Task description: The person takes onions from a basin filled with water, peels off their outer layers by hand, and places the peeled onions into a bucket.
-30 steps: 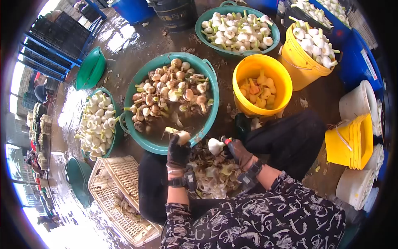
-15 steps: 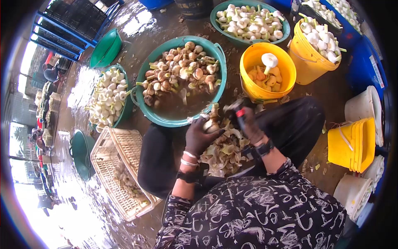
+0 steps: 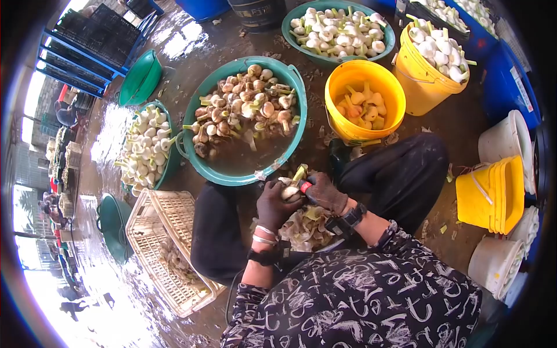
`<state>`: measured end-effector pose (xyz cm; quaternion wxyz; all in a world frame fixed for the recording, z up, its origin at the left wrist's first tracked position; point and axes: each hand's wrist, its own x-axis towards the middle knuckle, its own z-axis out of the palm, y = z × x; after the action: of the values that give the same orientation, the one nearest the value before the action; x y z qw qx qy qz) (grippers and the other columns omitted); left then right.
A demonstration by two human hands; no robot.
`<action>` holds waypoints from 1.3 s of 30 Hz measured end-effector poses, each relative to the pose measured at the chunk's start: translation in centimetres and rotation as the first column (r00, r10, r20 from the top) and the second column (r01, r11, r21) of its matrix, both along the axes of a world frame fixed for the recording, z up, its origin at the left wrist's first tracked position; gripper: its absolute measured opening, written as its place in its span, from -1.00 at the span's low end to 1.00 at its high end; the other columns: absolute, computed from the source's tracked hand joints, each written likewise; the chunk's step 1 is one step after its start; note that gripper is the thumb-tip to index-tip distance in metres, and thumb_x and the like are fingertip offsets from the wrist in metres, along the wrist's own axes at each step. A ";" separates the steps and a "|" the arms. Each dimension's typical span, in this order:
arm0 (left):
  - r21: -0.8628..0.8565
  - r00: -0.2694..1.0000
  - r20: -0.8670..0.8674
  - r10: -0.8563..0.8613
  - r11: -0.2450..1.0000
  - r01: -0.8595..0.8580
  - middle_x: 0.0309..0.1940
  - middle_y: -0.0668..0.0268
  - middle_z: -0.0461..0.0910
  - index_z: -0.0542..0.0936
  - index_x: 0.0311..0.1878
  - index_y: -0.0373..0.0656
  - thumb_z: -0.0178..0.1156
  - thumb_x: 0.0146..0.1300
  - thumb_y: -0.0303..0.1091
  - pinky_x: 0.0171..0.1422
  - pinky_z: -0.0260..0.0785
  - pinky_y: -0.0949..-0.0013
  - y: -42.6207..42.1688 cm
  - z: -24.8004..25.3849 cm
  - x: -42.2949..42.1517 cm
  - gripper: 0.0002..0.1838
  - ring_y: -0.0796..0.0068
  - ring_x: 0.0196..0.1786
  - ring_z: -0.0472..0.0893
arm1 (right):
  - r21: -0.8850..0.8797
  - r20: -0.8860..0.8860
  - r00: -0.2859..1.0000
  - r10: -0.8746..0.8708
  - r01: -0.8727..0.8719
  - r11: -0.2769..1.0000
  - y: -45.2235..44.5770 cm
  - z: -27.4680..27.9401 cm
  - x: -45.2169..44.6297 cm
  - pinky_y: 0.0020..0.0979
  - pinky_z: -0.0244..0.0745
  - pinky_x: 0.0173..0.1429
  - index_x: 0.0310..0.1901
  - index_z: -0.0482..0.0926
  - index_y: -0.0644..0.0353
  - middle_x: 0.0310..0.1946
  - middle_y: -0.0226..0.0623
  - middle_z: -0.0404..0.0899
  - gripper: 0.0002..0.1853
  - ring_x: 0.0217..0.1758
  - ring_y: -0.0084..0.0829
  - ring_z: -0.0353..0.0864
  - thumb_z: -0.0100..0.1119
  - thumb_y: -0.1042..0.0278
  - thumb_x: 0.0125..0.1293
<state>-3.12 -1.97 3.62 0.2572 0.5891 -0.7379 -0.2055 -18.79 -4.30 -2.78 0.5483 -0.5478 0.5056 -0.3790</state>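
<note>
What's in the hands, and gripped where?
A garlic bulb, by its round body, in the left hand. The right hand is right beside it; whether that grips anything can't be told.

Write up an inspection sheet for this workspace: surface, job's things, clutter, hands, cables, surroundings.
Surface: brown floor, littered with scraps; shiny, wet-looking patches at picture left.
Job's things: garlic bulb at the hands; brownish bulbs in a teal tub.
Clutter: peelings heaped between the legs.
Hands: dark-gloved; left hand holds the bulb, right hand close against it, grip unclear.
Cables: thin dark line beside the left sleeve, possibly a cord.
Surroundings: yellow bucket containing bulbs; pale lattice crate.
</note>
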 end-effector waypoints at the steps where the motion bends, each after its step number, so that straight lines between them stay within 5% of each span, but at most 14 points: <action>1: 0.045 0.992 -0.124 -0.013 0.999 0.018 -0.25 0.21 0.56 0.58 -0.12 -0.20 0.52 -0.24 -0.16 -0.15 0.47 0.32 -0.3 -0.8 0.5 -0.43 0.32 -0.23 0.59 | 0.051 0.094 0.996 0.012 -0.017 0.999 0.1 -1.0 -0.1 -0.36 0.40 -0.40 -0.40 0.61 0.27 -0.56 -0.22 0.57 -0.75 -0.50 -0.54 0.49 0.13 0.22 0.20; 7: 0.382 0.753 -0.602 0.267 0.924 -0.022 -0.13 0.25 0.56 0.48 0.00 -0.34 0.40 0.02 -0.44 -0.06 0.48 0.46 0.4 -3.1 -0.3 -0.53 0.55 -0.16 0.56 | 0.487 0.463 0.880 -0.107 -0.151 0.860 0.6 6.1 -0.4 -0.50 0.37 -0.44 -0.28 0.62 0.16 -0.49 -0.46 0.54 -0.66 -0.50 -0.63 0.45 0.01 0.05 0.33; 10: 0.257 0.847 -0.519 0.116 0.966 0.025 -0.08 0.18 0.56 0.37 0.14 -0.32 0.46 -0.06 -0.28 0.06 0.41 0.27 1.0 -1.5 -0.9 -0.29 0.31 -0.04 0.56 | -0.358 0.290 0.954 0.078 0.032 0.933 1.1 2.7 0.1 -0.50 0.37 -0.48 -0.25 0.56 0.15 -0.51 -0.45 0.51 -0.49 -0.50 -0.60 0.47 -0.11 -0.19 0.34; 12: 0.031 0.953 -0.255 0.167 0.986 -0.164 -0.09 0.16 0.56 0.42 0.11 -0.27 0.46 -0.10 -0.22 0.08 0.38 0.23 0.7 -0.2 -0.8 -0.30 0.24 -0.03 0.55 | 0.541 0.491 0.871 -0.006 -0.299 0.786 0.0 3.0 -1.1 -0.49 0.38 -0.46 -0.21 0.53 0.17 -0.47 -0.44 0.51 -0.48 -0.46 -0.60 0.47 -0.12 -0.20 0.34; 14: -0.243 0.959 0.016 0.284 0.931 -0.272 -0.10 0.14 0.57 0.46 0.08 -0.21 0.47 -0.14 -0.17 0.10 0.35 0.19 0.4 0.1 0.0 -0.31 0.17 -0.02 0.53 | 0.591 0.383 0.924 -0.003 -0.242 0.769 -0.2 2.5 -1.0 -0.50 0.35 -0.43 -0.24 0.52 0.18 -0.45 -0.42 0.50 -0.53 -0.44 -0.64 0.44 -0.06 -0.14 0.33; 18: 0.093 0.990 0.090 -0.111 0.990 0.103 -0.24 0.18 0.58 0.62 -0.12 -0.08 0.38 -0.02 -0.23 0.03 0.37 0.31 0.6 -1.9 2.0 -0.64 0.30 -0.12 0.56 | 0.212 0.213 0.942 0.261 -0.305 0.929 -0.3 -2.9 -1.0 -0.51 0.36 -0.38 -0.23 0.52 0.19 -0.45 -0.43 0.49 -0.62 -0.43 -0.64 0.42 0.10 -0.03 0.29; 23: 0.458 0.896 -0.402 0.187 0.889 0.020 -0.36 0.18 0.63 0.62 -0.18 -0.25 0.22 0.16 -0.38 -0.18 0.40 0.42 1.1 -5.2 3.2 -0.80 0.42 -0.29 0.56 | 0.272 0.204 0.880 0.430 -0.472 0.838 -0.3 2.7 -1.0 -0.45 0.35 0.07 0.02 0.46 0.21 -0.13 -0.41 0.49 -0.52 -0.03 -0.55 0.43 0.36 0.34 0.04; 26: 0.730 0.479 -0.648 0.592 0.661 0.172 -0.24 0.21 0.64 0.56 -0.05 -0.32 0.17 0.18 -0.48 -0.09 0.43 0.43 1.3 -4.2 4.1 -0.74 0.54 -0.22 0.58 | -0.063 0.416 0.817 0.399 -0.412 0.909 -0.1 3.3 -0.6 -0.52 0.45 -0.03 0.05 0.42 0.21 -0.06 -0.34 0.45 -0.47 -0.06 -0.57 0.44 0.37 0.32 0.02; 28: -0.044 0.937 -0.349 -0.031 0.999 0.016 -0.17 0.13 0.62 0.54 0.00 -0.31 0.16 0.18 -0.50 -0.04 0.45 0.34 2.5 -3.7 4.0 -0.70 0.32 -0.15 0.62 | 0.025 0.462 0.794 0.396 -0.458 0.888 0.0 2.3 -0.1 -0.38 0.42 0.12 0.11 0.39 0.16 0.07 -0.25 0.40 -0.40 0.09 -0.37 0.41 0.37 0.34 -0.02; 30: 0.040 0.951 -0.303 0.069 0.997 -0.060 -0.16 0.08 0.61 0.53 0.00 -0.30 0.17 0.15 -0.52 -0.01 0.45 0.29 3.2 -4.9 4.2 -0.69 0.17 -0.10 0.62 | -0.524 -0.391 0.915 0.099 -0.309 0.793 0.7 2.4 0.8 -0.21 0.39 0.17 0.07 0.44 0.10 0.07 -0.16 0.41 -0.42 0.13 -0.12 0.39 0.35 0.37 -0.08; 34: -0.029 0.950 -0.306 -0.062 0.998 0.055 -0.20 0.16 0.62 0.53 0.00 -0.28 0.16 0.20 -0.48 -0.07 0.44 0.35 2.8 -3.7 4.2 -0.72 0.31 -0.16 0.61 | -0.596 -0.479 0.874 0.087 -0.396 0.699 0.9 3.1 1.2 -0.22 0.45 -0.03 -0.19 0.59 0.16 -0.11 -0.19 0.53 -0.66 -0.01 -0.18 0.48 0.36 0.31 -0.06; 35: 0.288 0.690 -0.692 0.214 0.958 -0.008 -0.21 0.25 0.62 0.55 -0.02 -0.27 0.15 0.24 -0.41 -0.09 0.43 0.40 2.6 -2.8 3.5 -0.74 0.41 -0.18 0.60 | -0.599 -0.478 0.874 0.084 -0.394 0.697 0.9 2.0 1.5 -0.22 0.45 -0.03 -0.19 0.59 0.16 -0.11 -0.19 0.53 -0.66 -0.01 -0.18 0.48 0.36 0.31 -0.06; 36: 0.567 0.268 -0.805 0.529 0.818 0.091 -0.22 0.35 0.63 0.58 -0.05 -0.26 0.15 0.28 -0.33 -0.11 0.43 0.45 2.3 -2.4 3.2 -0.75 0.50 -0.20 0.59 | -0.387 -0.187 0.979 0.083 -0.151 0.910 0.9 0.5 2.1 -0.31 0.46 -0.11 -0.22 0.60 0.18 -0.23 -0.26 0.55 -0.70 -0.13 -0.29 0.51 0.34 0.24 0.02; 39: 0.620 0.376 -0.739 0.559 0.783 0.053 -0.26 0.42 0.59 0.58 -0.06 -0.24 0.21 0.25 -0.26 -0.10 0.37 0.51 3.3 -1.4 3.7 -0.71 0.65 -0.20 0.51 | 0.291 0.277 0.950 -0.145 0.061 0.955 0.0 -1.1 0.7 -0.44 0.47 -0.17 -0.22 0.58 0.24 -0.34 -0.37 0.59 -0.75 -0.27 -0.47 0.56 0.20 0.23 0.20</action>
<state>0.60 1.28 2.26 0.4591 0.5424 -0.2825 -0.6444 -18.10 -4.34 -3.86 0.6686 -0.3751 0.4946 -0.4095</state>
